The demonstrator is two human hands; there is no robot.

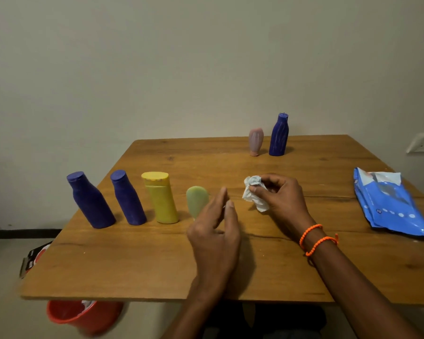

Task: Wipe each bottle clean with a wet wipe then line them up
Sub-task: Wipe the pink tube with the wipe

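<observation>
A red bucket point(83, 314) sits on the floor under the left edge of the wooden table point(132, 260), with something white inside it. On the table four bottles stand in a row, all upright. First comes a big blue bottle point(90, 200) with its cap on top. Next to it is a second blue bottle point(127, 198), also cap up. Then comes a yellow bottle point(160, 198) with its flat cap on top. Last in the row is a small green bottle point(196, 200), round end up.

The left hand point(216, 231) is just in front of the green bottle. Its fingers are straight and loose, and it holds nothing. The right hand point(282, 196) pinches a crumpled white wet wipe point(255, 194) between thumb and fingers.

Far back stand two more bottles, side by side: a pink bottle point(255, 141), round end up, and a third blue bottle point(278, 135). That makes six bottles: three blue, one yellow, one green, one pink.

A blue pack of wipes point(392, 206) lies flat at the right, its flap open.
</observation>
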